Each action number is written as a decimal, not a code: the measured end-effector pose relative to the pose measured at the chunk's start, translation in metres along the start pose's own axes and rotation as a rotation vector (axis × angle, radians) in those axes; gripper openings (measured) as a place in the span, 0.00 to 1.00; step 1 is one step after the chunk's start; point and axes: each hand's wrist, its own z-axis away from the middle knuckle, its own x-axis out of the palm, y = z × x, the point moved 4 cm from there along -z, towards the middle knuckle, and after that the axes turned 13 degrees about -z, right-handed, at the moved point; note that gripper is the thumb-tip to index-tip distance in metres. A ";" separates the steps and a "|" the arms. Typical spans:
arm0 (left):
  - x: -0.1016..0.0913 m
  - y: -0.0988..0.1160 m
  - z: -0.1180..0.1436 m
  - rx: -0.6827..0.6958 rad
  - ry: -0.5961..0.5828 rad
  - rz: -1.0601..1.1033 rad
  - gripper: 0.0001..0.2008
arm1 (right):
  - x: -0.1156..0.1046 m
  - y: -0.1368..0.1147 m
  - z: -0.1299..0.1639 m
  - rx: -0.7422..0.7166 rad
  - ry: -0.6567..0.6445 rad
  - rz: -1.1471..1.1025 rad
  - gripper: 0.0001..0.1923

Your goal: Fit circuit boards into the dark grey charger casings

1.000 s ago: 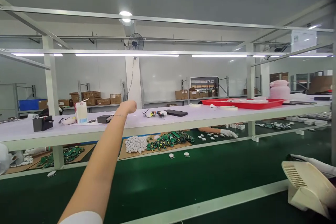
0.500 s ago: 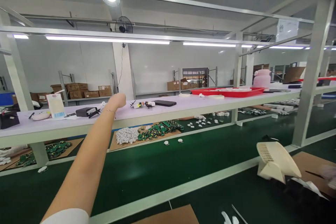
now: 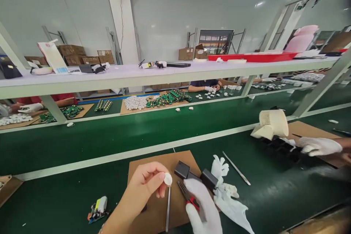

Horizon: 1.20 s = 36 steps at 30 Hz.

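My bare left hand [image 3: 146, 184] pinches a small white round cap [image 3: 167, 179] between thumb and fingers, above a brown cardboard mat [image 3: 161, 161] on the green belt. My right hand [image 3: 204, 206], in a white glove, is closed around a small red-handled tool [image 3: 189, 197] whose dark tips point toward the cap. Two black blocks [image 3: 182, 170] [image 3: 208, 179] lie on the mat just beyond both hands. A thin metal strip [image 3: 168, 208] rests on the mat below the cap.
A loose white glove [image 3: 229, 193] and a metal rod [image 3: 236, 168] lie right of the mat. A co-worker's gloved hand [image 3: 318, 146] and a cream fan [image 3: 271, 123] are at right. A small gadget [image 3: 98, 207] lies at left. A white shelf [image 3: 131, 76] spans overhead; other people work across the belt.
My left arm, stretched out to the upper shelf before, has come back down and now holds the white cap. The view has tilted down to the belt, and my gloved right hand has appeared.
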 end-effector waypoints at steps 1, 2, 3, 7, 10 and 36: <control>0.002 -0.007 0.003 0.003 0.010 0.047 0.16 | 0.003 -0.008 -0.011 -0.050 -0.059 -0.106 0.19; 0.002 -0.012 0.004 0.009 0.026 0.087 0.16 | 0.006 -0.018 -0.023 -0.115 -0.118 -0.193 0.20; 0.002 -0.016 0.005 0.013 0.049 0.122 0.16 | 0.008 -0.030 -0.034 -0.159 -0.122 -0.242 0.19; -0.002 -0.023 0.010 0.020 0.229 0.288 0.15 | 0.023 -0.075 -0.068 -0.225 -0.140 -0.379 0.15; -0.008 -0.019 0.014 0.038 0.368 0.393 0.14 | 0.034 -0.098 -0.081 -0.265 -0.153 -0.467 0.13; -0.029 -0.028 -0.008 -0.076 0.320 0.677 0.10 | 0.065 -0.086 -0.122 -0.273 -0.415 -0.445 0.29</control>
